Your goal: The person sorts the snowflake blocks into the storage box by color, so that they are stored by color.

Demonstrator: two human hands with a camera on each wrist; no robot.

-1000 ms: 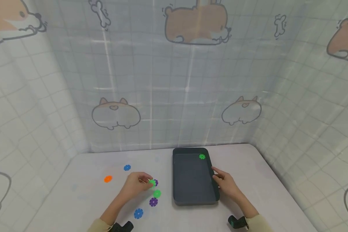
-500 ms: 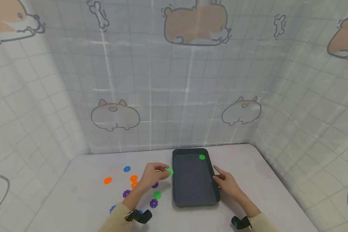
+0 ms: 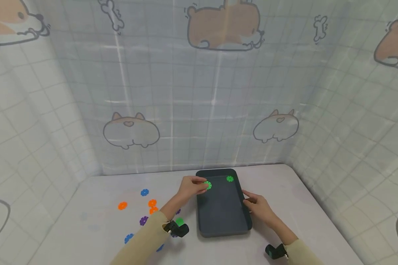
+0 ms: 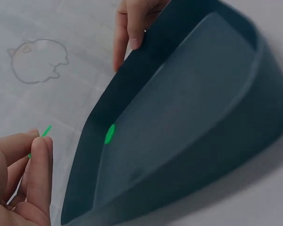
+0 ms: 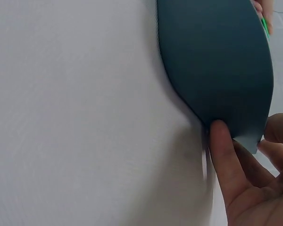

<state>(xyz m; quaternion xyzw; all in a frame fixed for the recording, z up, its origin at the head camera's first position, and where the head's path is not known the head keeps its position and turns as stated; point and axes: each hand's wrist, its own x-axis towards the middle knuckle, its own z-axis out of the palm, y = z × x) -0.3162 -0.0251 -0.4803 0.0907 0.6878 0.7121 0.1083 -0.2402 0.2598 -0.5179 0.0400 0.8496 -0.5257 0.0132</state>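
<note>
My left hand [image 3: 190, 187] pinches a green flower-shaped plastic disc [image 3: 208, 185] between thumb and fingertips, over the far left part of a dark grey tray [image 3: 222, 211]. In the left wrist view that disc shows edge-on. Another green disc [image 3: 230, 179] lies inside the tray near its far right corner. At the tray's right side, my right hand [image 3: 260, 209] grips the wall; the right wrist view has its thumb [image 5: 220, 141] against the outer side and other fingers at the rim.
Left of the tray, several flower-shaped discs lie scattered on the white table: orange [image 3: 122, 205], blue [image 3: 145, 192], purple [image 3: 144, 221] and a green one [image 3: 180, 221] partly behind the left wrist camera [image 3: 177, 229]. A patterned curtain [image 3: 199, 110] surrounds the table at back and sides.
The left hand has carried the green disc from among the table discs, rightward and away from the body, to over the tray. My right hand has stayed at the tray's side.
</note>
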